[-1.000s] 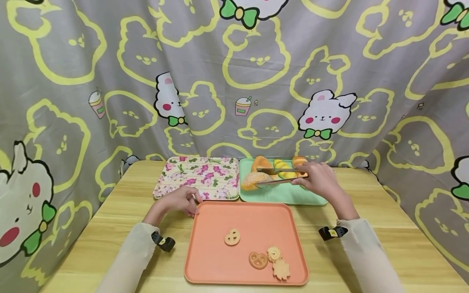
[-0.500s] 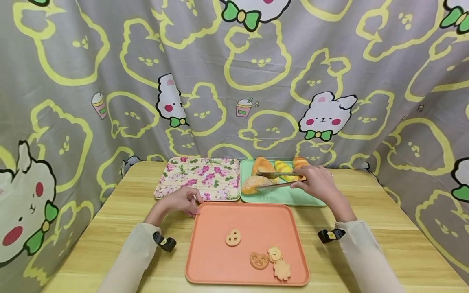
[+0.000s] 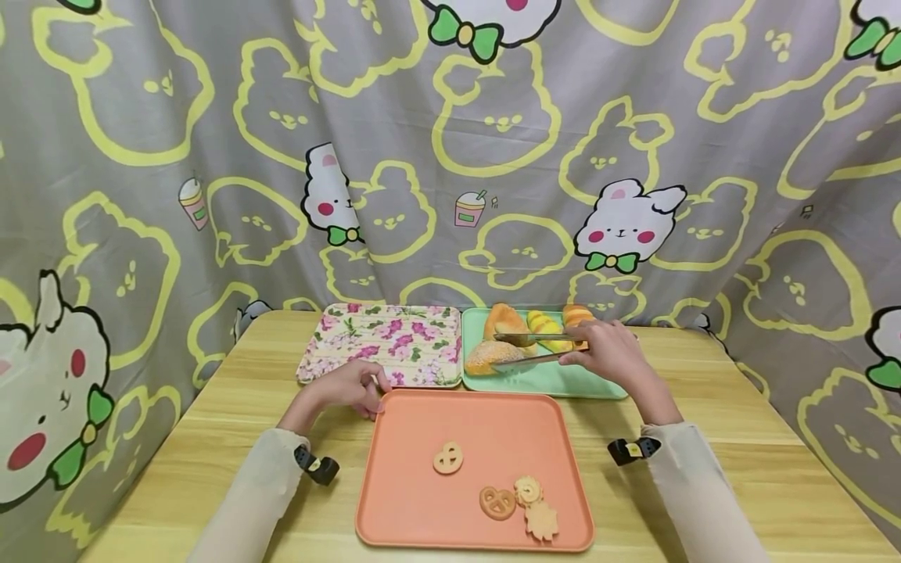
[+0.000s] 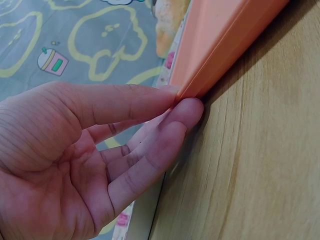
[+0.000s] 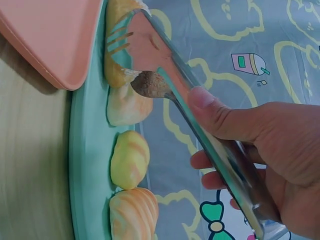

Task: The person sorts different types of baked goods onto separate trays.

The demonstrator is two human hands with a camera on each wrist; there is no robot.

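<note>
My right hand grips metal tongs between thumb and fingers over the green tray. The two tong ends are spread, reaching left across a seed-topped bread roll and a brown bun. In the right wrist view, the slotted tong end overlaps the seed-topped roll. A yellow striped bread and an orange striped bread lie behind the tongs. My left hand pinches the near-left-back corner of the orange tray between thumb and fingertips.
On the orange tray lie a pale pretzel cookie, a darker pretzel cookie, a round swirl cookie and a jagged-edged cookie. A flowered tray stands back left. A patterned curtain hangs behind the wooden table.
My right hand has brought the tongs slightly toward me, their ends lower beside the seed-topped roll. My left hand keeps its pinch on the orange tray's corner.
</note>
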